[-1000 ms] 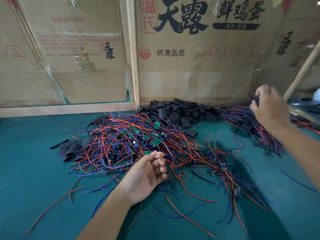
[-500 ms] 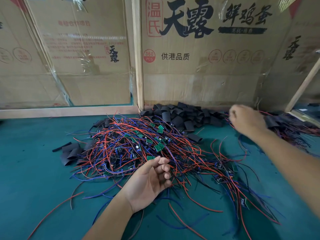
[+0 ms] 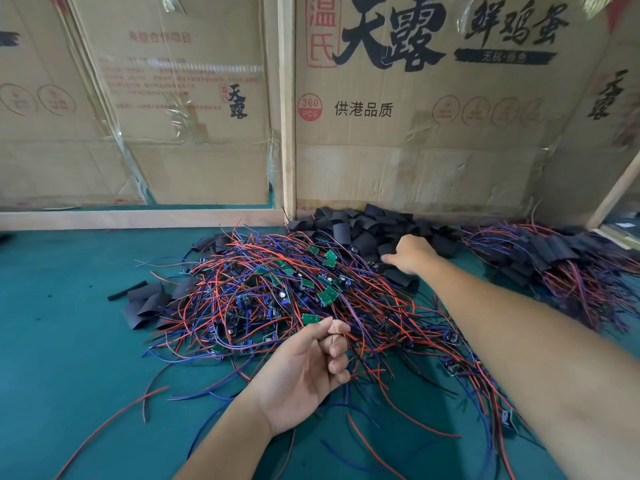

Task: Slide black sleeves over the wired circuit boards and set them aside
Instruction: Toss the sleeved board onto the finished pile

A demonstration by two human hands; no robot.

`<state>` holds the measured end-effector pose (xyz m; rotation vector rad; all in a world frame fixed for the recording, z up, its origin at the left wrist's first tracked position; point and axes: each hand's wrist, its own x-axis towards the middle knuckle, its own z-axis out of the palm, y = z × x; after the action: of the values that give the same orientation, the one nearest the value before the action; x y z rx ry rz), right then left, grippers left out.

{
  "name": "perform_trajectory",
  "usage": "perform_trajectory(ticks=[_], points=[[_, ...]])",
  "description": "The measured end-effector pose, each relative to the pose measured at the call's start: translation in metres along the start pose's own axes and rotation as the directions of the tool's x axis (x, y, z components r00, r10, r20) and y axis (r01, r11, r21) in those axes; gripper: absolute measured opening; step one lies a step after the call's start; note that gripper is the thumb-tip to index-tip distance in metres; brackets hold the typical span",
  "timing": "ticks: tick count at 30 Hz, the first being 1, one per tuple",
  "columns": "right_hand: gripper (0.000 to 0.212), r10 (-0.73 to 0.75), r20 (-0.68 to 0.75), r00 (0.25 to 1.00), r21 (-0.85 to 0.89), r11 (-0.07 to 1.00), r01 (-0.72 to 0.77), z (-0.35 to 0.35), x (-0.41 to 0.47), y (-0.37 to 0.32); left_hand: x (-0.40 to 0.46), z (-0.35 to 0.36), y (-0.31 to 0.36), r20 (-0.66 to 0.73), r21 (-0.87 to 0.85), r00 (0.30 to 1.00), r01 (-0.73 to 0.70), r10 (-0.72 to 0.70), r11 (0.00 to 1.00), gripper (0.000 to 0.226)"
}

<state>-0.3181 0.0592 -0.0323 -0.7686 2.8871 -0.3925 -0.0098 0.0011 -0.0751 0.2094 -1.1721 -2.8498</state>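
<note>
The right hand [image 3: 412,254] has come back from the done pile [image 3: 554,258] on the far right to the black sleeves [image 3: 367,230]; I cannot tell if it grips one. The left hand [image 3: 308,368] now pinches a green board [image 3: 310,318] at the near edge of the wire heap [image 3: 277,299]. A new round seems to start.

surface: green mat [image 3: 69,341] | on it: tangled wired boards [image 3: 277,289] | loose black sleeves [image 3: 363,230] | sleeved pile [image 3: 554,258]

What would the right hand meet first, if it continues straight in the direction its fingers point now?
Most likely the black sleeves heaped by the cardboard wall. The right hand points up-left, with its fingers already at the heap's near edge; whether they touch one yet is unclear.
</note>
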Motion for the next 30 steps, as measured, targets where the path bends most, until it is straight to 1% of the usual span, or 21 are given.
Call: perform_trajectory(ticks=[2,4,6,8,9,11,12,14,15,16,18,20,21,22,23,24,25,26,27,28,30], points=[[0.04,0.012,-0.04,0.999,0.059,0.998,-0.01,0.003,-0.001,0.0,0.0,0.0,0.0,0.0,-0.003,1.0,0.006,-0.006,1.0,0.024],[0.028,0.038,-0.118,0.992,0.174,0.985,-0.017,-0.004,-0.004,-0.001,0.0,0.001,0.001,0.003,-0.008,1.0,0.008,-0.008,1.0,0.024],[0.017,0.11,-0.189,0.976,0.413,0.91,-0.023,-0.016,-0.015,-0.004,-0.001,0.002,0.002,0.002,0.0,1.0,0.015,-0.015,1.0,0.023],[0.013,0.164,-0.2,0.966,0.702,0.712,0.025,-0.031,-0.036,-0.009,-0.001,0.003,0.003,0.005,0.01,1.0,0.016,-0.016,1.0,0.024],[0.011,0.146,-0.18,0.973,0.791,0.609,0.055,-0.038,-0.053,-0.012,-0.002,0.005,0.003,0.0,0.007,1.0,0.014,-0.014,1.0,0.024],[0.005,0.048,-0.106,0.993,0.906,0.416,0.077,-0.048,-0.093,-0.017,-0.002,0.008,0.004,-0.03,0.022,1.0,0.003,-0.003,1.0,0.026],[0.007,-0.003,-0.061,0.998,0.944,0.325,0.059,-0.047,-0.115,-0.018,-0.003,0.01,0.003,-0.054,0.074,0.999,-0.001,0.005,0.997,0.024],[0.026,-0.09,0.018,0.996,0.982,0.188,-0.001,-0.036,-0.16,-0.017,-0.004,0.017,-0.005,-0.087,0.285,0.995,-0.03,0.057,0.958,0.015],[0.033,-0.127,0.04,0.991,0.989,0.15,-0.021,-0.026,-0.181,-0.016,-0.005,0.021,-0.01,-0.065,0.421,0.993,-0.059,0.095,0.905,0.014],[0.039,-0.159,0.047,0.986,0.99,0.137,-0.025,-0.016,-0.198,-0.015,-0.006,0.026,-0.016,-0.019,0.561,0.992,-0.092,0.124,0.823,0.016],[0.042,-0.195,0.041,0.98,0.987,0.16,-0.009,0.005,-0.22,-0.011,-0.011,0.033,-0.024,0.084,0.764,0.984,-0.163,0.155,0.624,0.022],[0.038,-0.199,0.013,0.98,0.974,0.225,0.033,0.018,-0.227,-0.008,-0.016,0.037,-0.024,0.113,0.817,0.971,-0.212,0.213,0.536,0.026],[0.034,-0.201,-0.011,0.98,0.959,0.276,0.068,0.02,-0.227,-0.007,-0.019,0.037,-0.02,0.093,0.835,0.955,-0.228,0.28,0.501,0.028],[0.029,-0.206,-0.042,0.978,0.933,0.341,0.112,0.021,-0.227,-0.006,-0.021,0.033,-0.015,0.058,0.872,0.925,-0.23,0.375,0.433,0.028],[0.024,-0.218,-0.077,0.973,0.896,0.413,0.163,0.021,-0.226,-0.004,-0.022,0.027,-0.009,0.023,0.929,0.874,-0.198,0.485,0.312,0.027],[0.018,-0.232,-0.114,0.966,0.844,0.49,0.217,0.021,-0.226,-0.001,-0.022,0.02,-0.002,0.019,0.983,0.804,-0.124,0.594,0.137,0.025],[0.015,-0.25,-0.158,0.955,0.775,0.569,0.277,0.022,-0.226,0.002,-0.023,0.013,0.007,0.043,0.998,0.736,-0.002,0.676,-0.061,0.019],[0.013,-0.272,-0.198,0.942,0.698,0.636,0.33,0.023,-0.226,0.004,-0.025,0.007,0.016,0.062,0.97,0.705,0.125,0.706,-0.21,0.01],[0.012,-0.295,-0.223,0.929,0.637,0.678,0.368,0.024,-0.227,0.005,-0.027,0.003,0.022,0.039,0.932,0.709,0.228,0.704,-0.281,0.013],[0.011,-0.318,-0.234,0.919,0.599,0.697,0.393,0.024,-0.228,0.004,-0.028,-0.002,0.026,-0.003,0.901,0.733,0.297,0.68,-0.315,0.025],[0.01,-0.345,-0.243,0.907,0.56,0.713,0.421,0.025,-0.23,0.002,-0.028,-0.009,0.027,-0.055,0.864,0.787,0.345,0.614,-0.366,0.038]])
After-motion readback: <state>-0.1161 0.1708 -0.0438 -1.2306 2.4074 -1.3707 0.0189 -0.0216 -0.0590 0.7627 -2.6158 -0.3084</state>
